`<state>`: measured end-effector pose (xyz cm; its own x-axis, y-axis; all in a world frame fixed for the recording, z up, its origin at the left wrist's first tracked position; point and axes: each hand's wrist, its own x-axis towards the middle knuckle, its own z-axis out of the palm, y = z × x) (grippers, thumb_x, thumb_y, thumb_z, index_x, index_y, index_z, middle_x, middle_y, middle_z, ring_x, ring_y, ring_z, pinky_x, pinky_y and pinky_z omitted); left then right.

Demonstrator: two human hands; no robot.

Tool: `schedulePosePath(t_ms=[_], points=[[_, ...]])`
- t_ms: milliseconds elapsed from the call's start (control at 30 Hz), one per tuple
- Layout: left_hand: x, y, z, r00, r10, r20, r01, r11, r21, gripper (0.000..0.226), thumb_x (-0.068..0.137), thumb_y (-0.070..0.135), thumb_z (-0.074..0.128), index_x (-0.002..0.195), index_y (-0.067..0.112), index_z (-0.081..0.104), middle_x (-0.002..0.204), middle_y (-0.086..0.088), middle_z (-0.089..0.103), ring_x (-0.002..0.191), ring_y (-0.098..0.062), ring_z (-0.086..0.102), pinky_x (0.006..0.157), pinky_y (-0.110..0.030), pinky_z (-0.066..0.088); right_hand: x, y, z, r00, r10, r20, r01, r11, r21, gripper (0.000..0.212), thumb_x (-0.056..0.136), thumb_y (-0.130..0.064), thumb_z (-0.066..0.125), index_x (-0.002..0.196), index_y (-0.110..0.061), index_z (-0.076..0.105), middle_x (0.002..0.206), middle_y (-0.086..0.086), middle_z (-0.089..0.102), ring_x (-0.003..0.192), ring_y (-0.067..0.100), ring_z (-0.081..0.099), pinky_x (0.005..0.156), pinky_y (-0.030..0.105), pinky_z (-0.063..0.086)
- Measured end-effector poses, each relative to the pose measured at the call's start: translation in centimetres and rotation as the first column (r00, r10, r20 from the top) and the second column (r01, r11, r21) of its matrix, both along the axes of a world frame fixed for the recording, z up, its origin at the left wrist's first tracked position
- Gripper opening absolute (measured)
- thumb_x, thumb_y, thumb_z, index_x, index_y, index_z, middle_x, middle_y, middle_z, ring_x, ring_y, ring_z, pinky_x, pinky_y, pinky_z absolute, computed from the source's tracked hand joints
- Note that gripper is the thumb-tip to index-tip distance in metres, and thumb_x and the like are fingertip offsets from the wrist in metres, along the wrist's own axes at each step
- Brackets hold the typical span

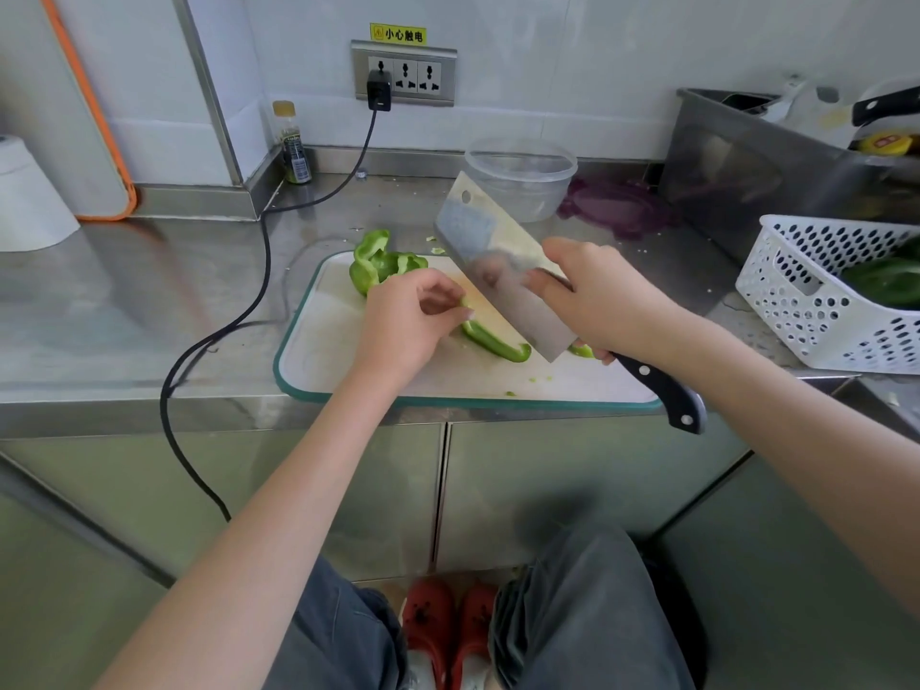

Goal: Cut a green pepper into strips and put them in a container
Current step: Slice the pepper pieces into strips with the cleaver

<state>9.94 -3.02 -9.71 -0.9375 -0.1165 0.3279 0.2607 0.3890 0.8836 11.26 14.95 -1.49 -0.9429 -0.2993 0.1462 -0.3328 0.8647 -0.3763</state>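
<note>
A white cutting board [323,351] with a teal rim lies on the steel counter. My left hand [408,321] pinches one end of a long green pepper strip [493,343] that lies on the board. My right hand [602,301] grips a cleaver [498,261] by its black handle, blade tilted, its lower edge just right of the strip. A small pepper bit [581,350] sits under the blade's heel. Larger pepper pieces [381,263] rest at the board's far left corner. A clear round container [522,176] stands behind the board.
A purple lid [617,206] lies right of the container. A white perforated basket [821,301] holding green peppers stands at right, a steel bin [747,161] behind it. A black cable [259,271] trails from the wall socket across the counter. A small bottle [293,146] stands at the back.
</note>
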Motion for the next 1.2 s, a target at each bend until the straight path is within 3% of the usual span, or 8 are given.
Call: schedulePosePath(t_ms=[100, 433, 567, 700, 833, 933, 1033, 1200], points=[[0.1, 0.0, 0.0, 0.999, 0.03, -0.043, -0.032, 0.998, -0.045, 0.012, 0.071, 0.011, 0.08, 0.076, 0.015, 0.07, 0.072, 0.005, 0.068, 0.069, -0.012, 0.065, 0.072, -0.027, 0.055, 0.4, -0.6, -0.9, 0.999, -0.007, 0.042, 0.008, 1.0, -0.012, 0.026, 0.099, -0.033, 0.04, 0.075, -0.022, 0.038, 0.066, 0.012, 0.054, 0.038, 0.029, 0.057, 0.026, 0.02, 0.035], [0.3, 0.0, 0.1, 0.985, 0.092, -0.147, -0.115, 0.981, -0.154, 0.007, 0.077, 0.016, 0.075, 0.075, 0.009, 0.074, 0.071, 0.001, 0.069, 0.067, -0.012, 0.063, 0.067, -0.024, 0.05, 0.8, -1.7, -1.6, 0.99, -0.066, 0.124, 0.067, 0.998, -0.005, 0.031, 0.1, -0.03, 0.036, 0.07, -0.024, 0.033, 0.063, 0.008, 0.049, 0.031, 0.018, 0.046, 0.027, 0.017, 0.033], [0.3, 0.0, 0.1, 0.985, 0.085, -0.151, -0.11, 0.98, -0.165, 0.007, 0.078, 0.015, 0.074, 0.076, 0.008, 0.074, 0.071, 0.001, 0.069, 0.067, -0.008, 0.063, 0.066, -0.02, 0.05, 0.6, -2.4, -1.3, 0.983, -0.067, 0.171, 0.062, 0.997, 0.035, 0.021, 0.102, -0.027, 0.032, 0.107, -0.019, 0.051, 0.067, 0.01, 0.051, 0.034, 0.02, 0.049, 0.027, 0.02, 0.037], [0.3, -0.1, 0.0, 0.987, 0.086, -0.139, -0.11, 0.979, -0.169, 0.006, 0.079, 0.016, 0.073, 0.078, 0.01, 0.073, 0.072, 0.002, 0.068, 0.065, -0.004, 0.061, 0.064, -0.014, 0.049, 0.1, -3.2, -1.1, 0.986, -0.069, 0.154, 0.04, 0.983, 0.18, 0.031, 0.102, -0.025, 0.033, 0.126, -0.013, 0.048, 0.078, 0.011, 0.053, 0.046, 0.021, 0.049, 0.04, 0.033, 0.048], [0.1, -0.1, 0.0, 0.991, 0.066, -0.12, -0.088, 0.978, -0.188, 0.005, 0.08, 0.017, 0.072, 0.082, 0.012, 0.072, 0.074, 0.003, 0.068, 0.067, -0.002, 0.06, 0.064, -0.01, 0.047, -0.8, -3.6, -1.3, 0.991, -0.043, 0.128, 0.009, 0.966, 0.258, 0.032, 0.101, -0.025, 0.037, 0.126, -0.009, 0.049, 0.089, 0.008, 0.055, 0.051, 0.013, 0.037, 0.045, 0.024, 0.035], [0.0, 0.0, 0.0, 0.994, 0.04, -0.099, -0.055, 0.987, -0.153, 0.003, 0.08, 0.015, 0.072, 0.081, 0.012, 0.071, 0.075, 0.002, 0.069, 0.068, -0.004, 0.062, 0.066, -0.011, 0.049, -1.2, -3.8, -1.4, 0.994, -0.031, 0.108, 0.008, 0.977, 0.211, 0.028, 0.101, -0.022, 0.038, 0.117, -0.005, 0.053, 0.068, 0.001, 0.044, 0.056, 0.018, 0.047, 0.046, 0.024, 0.037], [0.1, -0.1, 0.0, 0.994, 0.045, -0.097, -0.059, 0.987, -0.15, 0.003, 0.079, 0.016, 0.072, 0.079, 0.014, 0.07, 0.076, 0.002, 0.069, 0.069, -0.007, 0.062, 0.067, -0.014, 0.05, -1.2, -4.4, -1.6, 0.998, 0.002, 0.056, -0.012, 0.983, 0.186, 0.023, 0.099, -0.014, 0.038, 0.106, -0.002, 0.056, 0.065, 0.0, 0.039, 0.082, 0.03, 0.06, 0.057, 0.03, 0.04], [-0.2, -0.2, -0.1, 0.998, 0.042, -0.043, -0.049, 0.986, -0.159, 0.004, 0.081, 0.012, 0.069, 0.077, 0.014, 0.069, 0.076, -0.001, 0.07, 0.072, -0.014, 0.064, 0.072, -0.024, 0.053, -0.9, -3.2, -1.2, 0.996, -0.057, 0.07, 0.03, 0.941, 0.338, 0.017, 0.102, -0.016, 0.038, 0.112, -0.009, 0.049, 0.096, 0.008, 0.056, 0.092, 0.029, 0.061, 0.054, 0.029, 0.04]])
